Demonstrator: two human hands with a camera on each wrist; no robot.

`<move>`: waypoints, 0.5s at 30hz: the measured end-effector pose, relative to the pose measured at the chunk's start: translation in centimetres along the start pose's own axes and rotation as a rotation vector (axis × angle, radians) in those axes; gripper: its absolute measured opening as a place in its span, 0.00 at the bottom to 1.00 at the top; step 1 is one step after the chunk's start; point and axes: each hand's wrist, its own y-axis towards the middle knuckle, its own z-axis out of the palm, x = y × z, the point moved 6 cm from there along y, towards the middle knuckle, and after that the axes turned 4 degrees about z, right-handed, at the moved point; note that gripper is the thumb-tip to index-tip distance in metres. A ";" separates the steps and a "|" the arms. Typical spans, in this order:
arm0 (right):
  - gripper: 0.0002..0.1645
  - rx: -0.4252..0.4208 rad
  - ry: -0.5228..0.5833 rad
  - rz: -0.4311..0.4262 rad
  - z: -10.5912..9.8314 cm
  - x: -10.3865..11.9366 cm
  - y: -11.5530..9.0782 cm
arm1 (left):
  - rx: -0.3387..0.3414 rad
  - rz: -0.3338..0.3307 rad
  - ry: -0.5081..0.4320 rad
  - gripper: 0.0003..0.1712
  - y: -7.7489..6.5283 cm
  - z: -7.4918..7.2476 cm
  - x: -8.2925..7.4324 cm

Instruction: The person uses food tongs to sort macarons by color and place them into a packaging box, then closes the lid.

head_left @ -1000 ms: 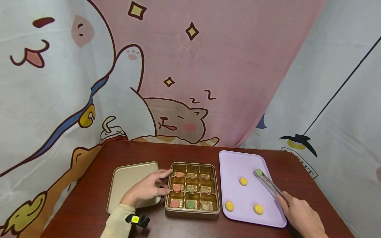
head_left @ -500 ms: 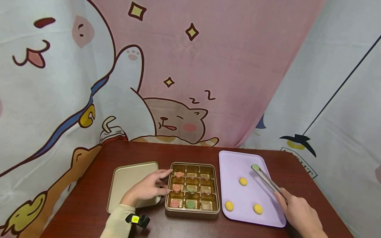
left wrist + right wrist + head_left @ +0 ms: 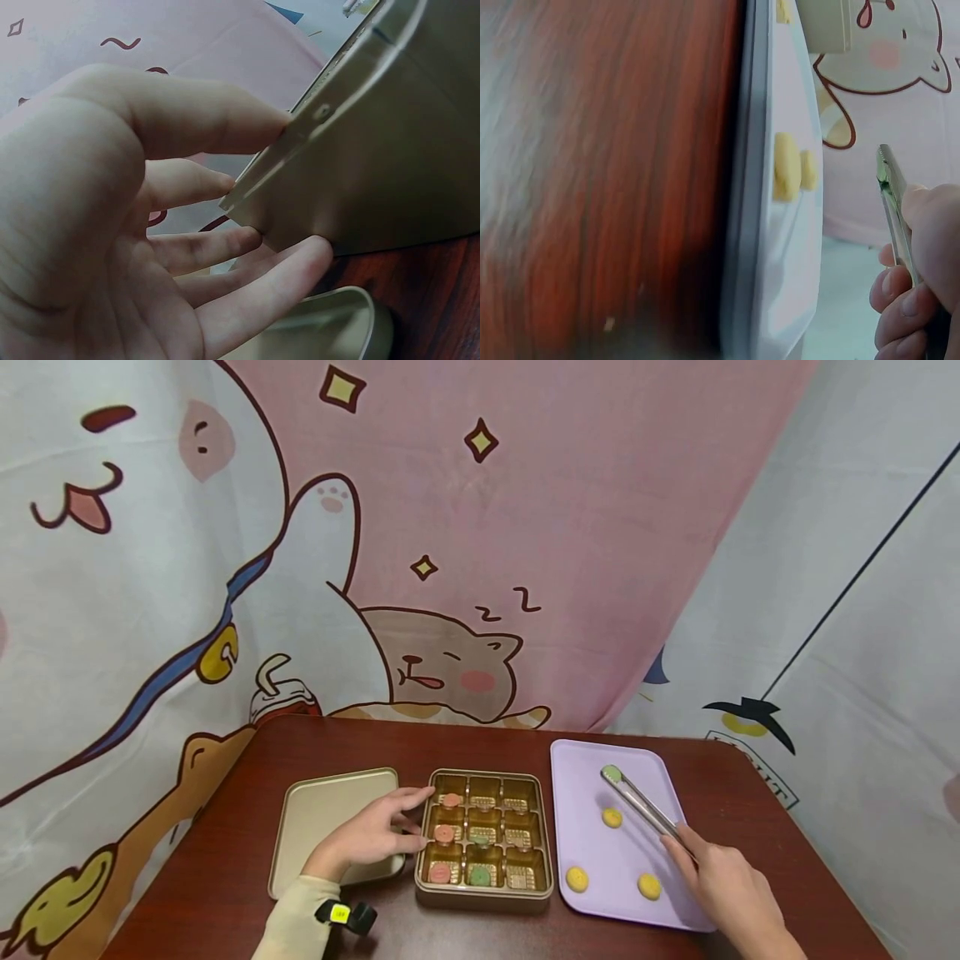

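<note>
In the head view my right hand (image 3: 735, 885) grips metal tongs (image 3: 647, 810), whose tips pinch a green cookie (image 3: 612, 772) above the far part of the lilac tray (image 3: 600, 760). The right wrist view shows the thumb and curled fingers around the tongs (image 3: 894, 214). My left hand (image 3: 375, 831) touches the left side of a gold tin (image 3: 483, 899), fingers spread and fairly straight, fingertips against its wall (image 3: 390, 150). Inside the tin's divided insert, pink cookies (image 3: 444, 834) lie in the left column. Green cookies (image 3: 480, 876) occupy the middle column's front and middle compartments.
Three yellow cookies (image 3: 649, 886) lie on the tray. The tin's flat lid (image 3: 330, 802) rests on the dark wooden table (image 3: 390, 935), left of the tin and partly behind my left hand. A cartoon-printed cloth (image 3: 585, 527) hangs behind the table.
My right hand has moved left and slightly upward in the head view, carrying the green cookie in the tongs across the tray. The left hand and tin have stayed put.
</note>
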 end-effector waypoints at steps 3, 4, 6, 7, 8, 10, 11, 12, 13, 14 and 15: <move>0.26 -0.006 0.009 -0.024 0.0 1.0 -0.2 | 0.003 -0.007 0.001 0.49 0.0 0.0 0.1; 0.24 -0.013 0.013 -0.037 -0.1 1.3 -0.3 | 0.003 -0.009 0.005 0.49 0.0 0.1 0.2; 0.20 -0.028 0.018 -0.059 -0.1 1.8 -0.5 | 0.005 -0.015 0.015 0.49 0.1 0.1 0.3; 0.19 -0.038 0.021 -0.073 -0.2 2.1 -0.6 | 0.007 -0.016 0.021 0.49 0.1 0.1 0.4; 0.19 -0.045 0.026 -0.084 -0.2 2.3 -0.7 | 0.009 -0.018 0.028 0.49 0.1 0.1 0.5; 0.18 -0.064 0.031 -0.110 -0.3 2.8 -0.7 | 0.011 -0.016 0.035 0.48 0.2 0.1 0.6; 0.17 -0.070 0.034 -0.121 -0.3 3.0 -0.7 | 0.013 -0.016 0.039 0.48 0.2 0.1 0.6; 0.17 -0.077 0.039 -0.133 -0.3 3.2 -0.7 | 0.015 -0.013 0.046 0.48 0.2 0.1 0.6; 0.16 -0.085 0.042 -0.146 -0.4 3.4 -0.7 | 0.015 -0.008 0.054 0.48 0.2 0.1 0.6; 0.16 -0.091 0.045 -0.156 -0.3 3.6 -0.7 | 0.014 -0.005 0.058 0.48 0.2 0.1 0.6; 0.15 -0.100 0.045 -0.166 -0.3 3.8 -0.7 | 0.013 0.001 0.063 0.48 0.3 0.1 0.6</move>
